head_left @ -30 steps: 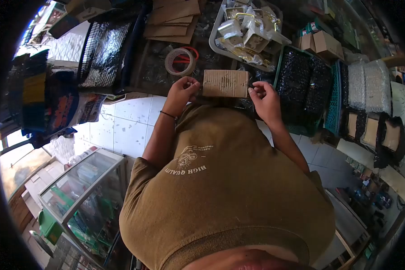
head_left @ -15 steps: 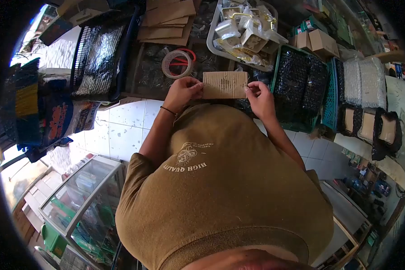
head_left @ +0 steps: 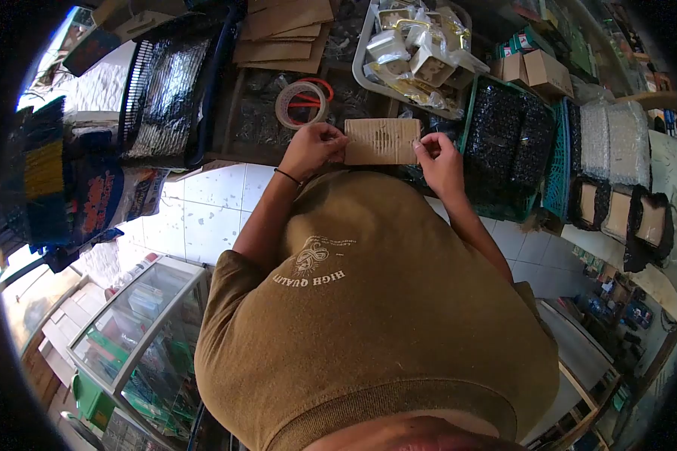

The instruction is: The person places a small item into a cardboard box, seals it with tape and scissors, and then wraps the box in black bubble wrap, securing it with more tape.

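Observation:
A small flat piece of corrugated cardboard, with a dark patch near its middle, lies level in front of my body. My left hand is closed at its left edge, thumb and fingers pinched together. At the opposite edge, my right hand grips the cardboard between thumb and fingertips. A roll of tape sits just beyond my left hand, with a red ring-shaped item partly inside and behind it.
A white tray of plastic-wrapped parts stands beyond the cardboard. Flat cardboard sheets are stacked back left. Black bubble-wrapped packages fill a green basket on the right. A dark blue basket with a wrapped package is at left.
The whole view has shifted slightly, so the table items sit a little further right. Both hands remain at the cardboard's edges, with almost no other movement.

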`<state>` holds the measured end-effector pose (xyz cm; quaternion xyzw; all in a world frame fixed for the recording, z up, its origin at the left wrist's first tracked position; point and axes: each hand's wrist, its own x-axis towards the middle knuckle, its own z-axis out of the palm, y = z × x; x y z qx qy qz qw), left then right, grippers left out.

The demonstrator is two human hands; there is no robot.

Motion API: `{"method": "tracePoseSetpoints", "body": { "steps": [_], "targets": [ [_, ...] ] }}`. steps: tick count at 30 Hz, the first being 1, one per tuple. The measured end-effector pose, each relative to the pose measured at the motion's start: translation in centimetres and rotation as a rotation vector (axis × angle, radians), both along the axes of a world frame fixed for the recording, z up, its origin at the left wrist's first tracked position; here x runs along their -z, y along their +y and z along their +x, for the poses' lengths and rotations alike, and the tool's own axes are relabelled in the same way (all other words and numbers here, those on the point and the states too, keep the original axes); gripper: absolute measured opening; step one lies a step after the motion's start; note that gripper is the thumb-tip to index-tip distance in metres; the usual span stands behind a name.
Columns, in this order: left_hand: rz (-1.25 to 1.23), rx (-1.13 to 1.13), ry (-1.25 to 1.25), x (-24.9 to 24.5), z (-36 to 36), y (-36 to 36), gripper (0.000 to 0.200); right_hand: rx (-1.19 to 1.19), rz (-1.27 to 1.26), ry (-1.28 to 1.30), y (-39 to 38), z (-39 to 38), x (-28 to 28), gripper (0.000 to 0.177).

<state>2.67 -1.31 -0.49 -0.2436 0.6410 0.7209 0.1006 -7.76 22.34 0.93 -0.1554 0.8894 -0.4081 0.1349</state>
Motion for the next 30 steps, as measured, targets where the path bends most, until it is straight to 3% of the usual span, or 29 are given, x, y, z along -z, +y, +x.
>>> {"method": "tracePoseSetpoints", "body": {
  "steps": [18, 30],
  "targets": [
    [-0.088, 0.055, 0.007, 1.5, -0.5, -0.4, 0.015, 0.0, -0.018, -0.018, -0.3, -0.2, 0.0, 0.02],
    [0.051, -0.002, -0.022, 1.0, -0.3, -0.2, 0.014, -0.005, -0.031, -0.01, 0.0, -0.1, 0.6, 0.02]
  ]
}}
